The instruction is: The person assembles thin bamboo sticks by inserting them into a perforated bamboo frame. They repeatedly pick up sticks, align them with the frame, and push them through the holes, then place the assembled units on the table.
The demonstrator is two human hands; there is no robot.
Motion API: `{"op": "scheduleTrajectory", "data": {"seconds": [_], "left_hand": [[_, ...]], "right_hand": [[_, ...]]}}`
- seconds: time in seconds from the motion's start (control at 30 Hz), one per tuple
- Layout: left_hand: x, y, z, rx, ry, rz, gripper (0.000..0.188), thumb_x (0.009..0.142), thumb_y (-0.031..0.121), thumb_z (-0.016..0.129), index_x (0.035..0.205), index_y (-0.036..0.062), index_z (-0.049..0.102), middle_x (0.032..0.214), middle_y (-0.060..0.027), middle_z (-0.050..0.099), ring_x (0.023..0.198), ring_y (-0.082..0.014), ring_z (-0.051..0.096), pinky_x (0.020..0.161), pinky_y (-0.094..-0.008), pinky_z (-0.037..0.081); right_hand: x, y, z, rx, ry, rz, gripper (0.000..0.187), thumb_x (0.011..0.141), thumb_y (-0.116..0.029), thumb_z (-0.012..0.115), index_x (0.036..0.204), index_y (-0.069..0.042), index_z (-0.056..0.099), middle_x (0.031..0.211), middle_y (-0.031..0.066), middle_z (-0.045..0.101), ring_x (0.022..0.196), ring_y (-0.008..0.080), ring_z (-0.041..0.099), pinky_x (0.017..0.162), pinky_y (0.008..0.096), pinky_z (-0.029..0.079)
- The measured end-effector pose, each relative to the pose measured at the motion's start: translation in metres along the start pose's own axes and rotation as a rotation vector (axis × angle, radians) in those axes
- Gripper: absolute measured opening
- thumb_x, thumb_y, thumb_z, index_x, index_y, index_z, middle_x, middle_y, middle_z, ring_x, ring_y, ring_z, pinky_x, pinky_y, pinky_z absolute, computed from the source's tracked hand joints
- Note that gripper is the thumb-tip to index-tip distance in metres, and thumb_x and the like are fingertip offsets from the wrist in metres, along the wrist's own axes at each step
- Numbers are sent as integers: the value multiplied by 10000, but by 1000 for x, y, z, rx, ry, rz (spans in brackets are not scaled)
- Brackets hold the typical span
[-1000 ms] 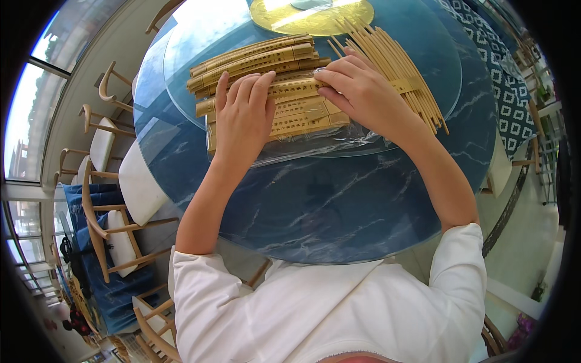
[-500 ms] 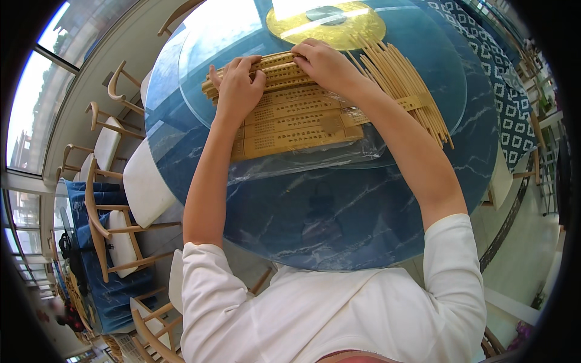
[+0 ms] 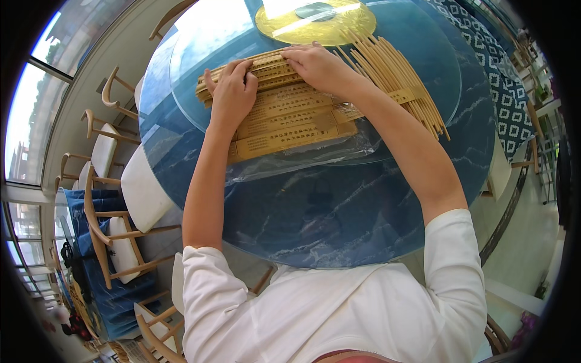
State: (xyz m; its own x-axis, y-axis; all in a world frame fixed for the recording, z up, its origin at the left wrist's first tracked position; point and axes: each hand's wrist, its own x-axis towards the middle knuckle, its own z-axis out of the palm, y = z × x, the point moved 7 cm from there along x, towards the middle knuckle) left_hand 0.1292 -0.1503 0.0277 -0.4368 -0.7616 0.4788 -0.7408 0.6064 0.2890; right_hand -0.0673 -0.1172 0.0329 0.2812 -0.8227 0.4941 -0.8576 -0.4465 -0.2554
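Observation:
A row of narrow gold-brown paper sleeves point(image 3: 272, 69), bulging as if filled with chopsticks and printed with dark characters, lies on the glass turntable. My left hand point(image 3: 233, 91) grips its left part, thumb toward the near side and fingers over the top. At the right end, my right hand point(image 3: 318, 65) has its fingers curled over the same row; its palm hides that end. Flat printed sleeves point(image 3: 284, 134) are stacked just nearer to me, on crinkled clear plastic point(image 3: 363, 145). Bare wooden chopsticks point(image 3: 402, 72) lie fanned beyond my right wrist, with one sleeve across them.
The round blue marbled table point(image 3: 321, 224) carries the clear turntable point(image 3: 451, 103), with a shiny gold disc point(image 3: 272, 23) at its centre. White-seated wooden chairs point(image 3: 142, 187) stand at the left. A patterned cloth point(image 3: 511, 112) hangs at the right.
The whole view has shifted slightly, the table sliding a little leftward in it. Both hands stay on the row of sleeves, with only small finger movements.

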Motion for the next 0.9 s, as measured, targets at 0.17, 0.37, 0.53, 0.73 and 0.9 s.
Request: {"op": "scheduleTrajectory", "data": {"seconds": [0.17, 0.37, 0.53, 0.73, 0.9], "left_hand": [[-15, 6, -3, 163, 130, 140, 485, 1077, 238, 475, 1507, 41, 583, 1573, -132, 561, 1494, -289, 489, 1327, -586, 23], [-56, 131, -26, -115, -105, 302, 482, 1040, 219, 581, 1485, 36, 584, 1540, -152, 578, 1489, -300, 490, 1299, -582, 224], [-66, 182, 2, -232, -271, 392, 525, 1049, 293, 645, 1507, 51, 564, 1505, -148, 610, 1469, -310, 513, 1309, -566, 216], [-39, 204, 34, -192, -270, 420, 526, 1043, 306, 672, 1497, 62, 567, 1411, -144, 673, 1417, -312, 564, 1302, -607, 190], [-10, 221, 54, -248, -215, 447, 412, 1049, 308, 679, 1402, 98, 645, 1238, -93, 740, 1303, -305, 634, 1298, -635, 164]], "right_hand": [[-13, -10, -56, 154, 50, 61, 361, 1122, -177, 526, 1443, -66, 647, 1437, 164, 679, 1331, 331, 647, 1209, 440, 438], [-90, 7, -117, -24, -218, 102, 388, 1033, -140, 600, 1403, -60, 685, 1460, 158, 665, 1415, 336, 567, 1195, 446, 446], [-134, 14, -108, -189, -480, 263, 374, 961, -163, 691, 1319, -58, 722, 1663, 140, 474, 1625, 335, 275, 1323, 477, 266], [-131, 14, -118, -202, -467, 216, 269, 969, -132, 662, 1217, -52, 730, 1576, 119, 560, 1617, 300, 300, 1336, 510, 204], [-136, 22, -164, -377, -379, 345, 179, 974, -111, 638, 1135, -47, 686, 1429, 99, 641, 1570, 274, 395, 1326, 534, 219]]}}
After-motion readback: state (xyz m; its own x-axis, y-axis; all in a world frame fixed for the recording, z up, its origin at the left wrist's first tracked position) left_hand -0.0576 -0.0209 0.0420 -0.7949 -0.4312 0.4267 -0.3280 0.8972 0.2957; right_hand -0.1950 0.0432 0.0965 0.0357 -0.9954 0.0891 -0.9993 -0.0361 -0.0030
